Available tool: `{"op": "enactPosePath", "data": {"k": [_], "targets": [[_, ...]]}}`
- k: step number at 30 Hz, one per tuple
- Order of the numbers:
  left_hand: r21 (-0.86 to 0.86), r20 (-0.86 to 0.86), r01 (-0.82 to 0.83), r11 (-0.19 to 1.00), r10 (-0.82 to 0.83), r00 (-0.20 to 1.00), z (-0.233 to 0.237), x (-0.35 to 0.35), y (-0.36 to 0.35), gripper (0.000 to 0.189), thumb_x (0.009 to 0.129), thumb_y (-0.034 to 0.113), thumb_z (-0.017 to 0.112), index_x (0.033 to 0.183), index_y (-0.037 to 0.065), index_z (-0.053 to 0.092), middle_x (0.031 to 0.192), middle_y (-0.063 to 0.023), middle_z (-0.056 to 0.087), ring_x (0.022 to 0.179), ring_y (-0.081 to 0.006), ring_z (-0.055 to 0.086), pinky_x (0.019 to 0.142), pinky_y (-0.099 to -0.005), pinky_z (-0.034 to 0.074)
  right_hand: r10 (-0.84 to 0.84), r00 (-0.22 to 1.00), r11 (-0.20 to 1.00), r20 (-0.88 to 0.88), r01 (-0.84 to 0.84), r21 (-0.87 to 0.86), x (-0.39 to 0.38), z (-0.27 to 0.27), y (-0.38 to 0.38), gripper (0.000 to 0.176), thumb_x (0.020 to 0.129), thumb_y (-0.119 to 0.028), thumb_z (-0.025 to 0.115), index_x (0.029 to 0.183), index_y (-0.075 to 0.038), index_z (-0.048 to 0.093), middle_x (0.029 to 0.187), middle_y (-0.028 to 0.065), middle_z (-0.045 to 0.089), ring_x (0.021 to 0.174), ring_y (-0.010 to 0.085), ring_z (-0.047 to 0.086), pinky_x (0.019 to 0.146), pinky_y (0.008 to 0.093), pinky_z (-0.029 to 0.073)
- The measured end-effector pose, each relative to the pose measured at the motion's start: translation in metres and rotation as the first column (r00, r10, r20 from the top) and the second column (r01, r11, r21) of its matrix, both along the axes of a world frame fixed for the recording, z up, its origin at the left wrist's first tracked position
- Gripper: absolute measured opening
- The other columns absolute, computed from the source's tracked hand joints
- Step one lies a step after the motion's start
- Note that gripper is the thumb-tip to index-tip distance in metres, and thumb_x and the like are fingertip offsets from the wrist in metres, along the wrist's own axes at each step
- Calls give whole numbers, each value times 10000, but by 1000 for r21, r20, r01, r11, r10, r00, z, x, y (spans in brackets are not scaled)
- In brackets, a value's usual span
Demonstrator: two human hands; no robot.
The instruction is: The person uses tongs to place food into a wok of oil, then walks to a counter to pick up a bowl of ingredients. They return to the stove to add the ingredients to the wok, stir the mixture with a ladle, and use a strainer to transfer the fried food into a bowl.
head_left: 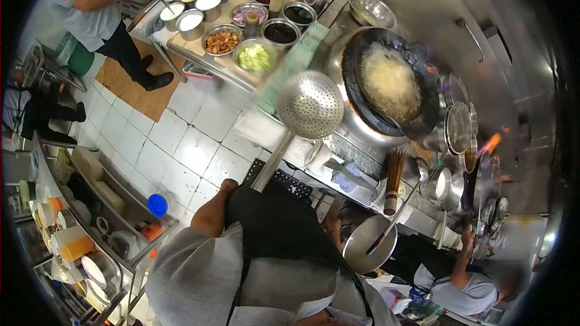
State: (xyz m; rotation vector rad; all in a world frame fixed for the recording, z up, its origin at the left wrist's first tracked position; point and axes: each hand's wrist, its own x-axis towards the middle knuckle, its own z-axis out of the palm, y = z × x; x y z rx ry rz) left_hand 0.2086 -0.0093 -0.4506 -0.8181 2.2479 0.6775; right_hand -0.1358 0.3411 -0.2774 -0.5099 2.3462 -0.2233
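Note:
My left hand (pixel 229 186) is low beside the black apron (pixel 275 220), its fingers mostly hidden from above. Dark and partly covered, my right hand (pixel 331 224) hangs at the apron's other side, close to a deep steel bowl (pixel 362 234); I cannot tell what its fingers do. A perforated skimmer (pixel 310 104) lies over the counter edge, with its thick handle sticking out toward me. Beyond it, pale food (pixel 389 78) bubbles in oil inside a black wok (pixel 356 54). A long-handled ladle (pixel 396 217) reaches from the counter into the steel bowl.
A bamboo brush (pixel 394 181) and a cleaver (pixel 350 176) lie at the counter's front. Several ingredient bowls, one with chopped greens (pixel 255 58), cover the side table. Strainers (pixel 459 127) stand right of the wok; flame (pixel 492 143) flares beyond. Co-workers (pixel 90 12) (pixel 465 287) stand on both sides.

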Motion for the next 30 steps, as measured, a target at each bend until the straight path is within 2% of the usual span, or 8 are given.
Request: {"op": "enactPosePath", "data": {"k": [3,8,11,15,22,24,27,30], "targets": [[-6,-51,-52,999,52,997,-8,0,-1,304,870,241,504,972,120,764,1063,-111,720,1006,-278,692,855,-385,553,252,963,967,-94,-246,65,5,-36,36,295,984,-306,524,1032,-50,663,871,116,686,819,246,682,646,402,520],[-20,-82,-22,1000,20,996,-15,2,-5,313,866,266,509,965,113,763,1046,-129,720,988,-283,696,852,-386,552,275,960,960,-49,-277,-39,0,-81,67,272,946,-283,546,995,-45,668,880,133,687,826,268,681,661,411,522],[5,-54,-121,993,121,991,-9,4,-1,296,866,271,531,931,104,767,1017,-131,727,955,-279,705,821,-390,561,302,952,948,-51,-305,-89,-4,-98,74,259,923,-270,560,973,-41,671,884,143,688,831,282,680,670,417,523],[-18,25,131,991,-130,991,2,-2,-5,263,869,241,546,890,101,768,966,-127,736,916,-283,713,765,-403,571,332,941,927,-66,-338,-161,-2,-123,80,241,893,-252,578,944,-37,675,891,156,689,836,300,679,682,424,524],[-110,-289,117,987,-145,946,-26,9,-11,158,833,239,590,773,115,666,797,-132,697,786,-334,692,690,-472,551,382,909,874,-164,-413,-254,7,-141,90,212,840,-221,609,893,-29,682,902,179,690,846,331,678,702,437,526],[-66,-149,64,996,-74,986,-17,4,-13,234,843,231,565,877,97,754,962,-145,728,927,-293,707,795,-416,566,391,898,859,-201,-434,-269,11,-144,88,203,825,-212,618,878,-27,684,906,186,690,849,340,677,708,441,526],[-34,-74,72,997,-74,995,-9,2,-12,216,831,223,573,866,104,750,960,-144,727,907,-299,706,776,-407,566,362,914,870,-182,-401,-286,23,-153,100,215,807,-212,630,880,-22,698,922,195,695,853,343,681,714,435,530],[-49,-156,42,998,-50,987,-7,9,-12,181,811,210,582,825,104,728,927,-137,722,880,-294,703,753,-403,563,324,935,890,-148,-354,-288,35,-160,111,240,811,-225,625,899,-19,710,931,193,702,849,334,686,713,423,534]]}}
